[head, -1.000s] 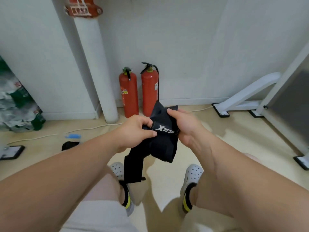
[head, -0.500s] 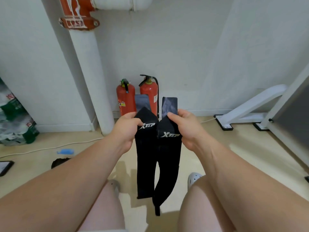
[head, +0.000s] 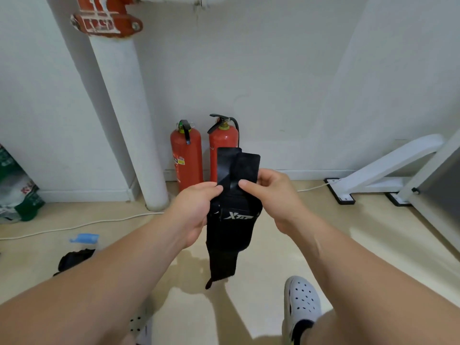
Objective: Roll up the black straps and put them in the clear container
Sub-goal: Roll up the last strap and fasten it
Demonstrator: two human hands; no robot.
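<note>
Straps (head: 232, 220), black, hang overlapped in front of two red fire extinguishers (head: 186, 160); the left hand (head: 196, 212) and right hand (head: 271, 195) each pinch them near the top.

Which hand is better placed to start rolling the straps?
Likely the right hand: it pinches the black straps by the free top flaps, while the left hand grips them lower, steadying.

Straps (head: 232, 220) between hands, before two extinguishers (head: 186, 160) at wall.
</note>
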